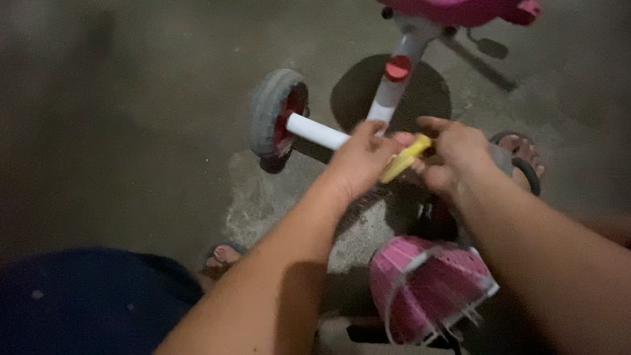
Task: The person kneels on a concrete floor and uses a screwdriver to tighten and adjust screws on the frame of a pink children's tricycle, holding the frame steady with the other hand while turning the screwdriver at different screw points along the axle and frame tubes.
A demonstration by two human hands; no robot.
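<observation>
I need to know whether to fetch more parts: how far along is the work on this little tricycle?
Done: one grey wheel sits on the white axle tube, and the frame post joins it. In hand: left hand steadies the tube, right hand holds a yellow piece. Left: the pink basket lies loose.

Vantage: one head-worn camera, looking steeply down past the person's own forearms.
Facing: forward and down at the concrete floor [131, 131].
Nearness: close; the forearms enter from the lower edge, both hands meet just right of frame centre.
Span: tricycle frame [394, 92] at upper centre, pink basket [427, 289] at lower right, knee at lower left.
Shared ground: single view only.
</observation>
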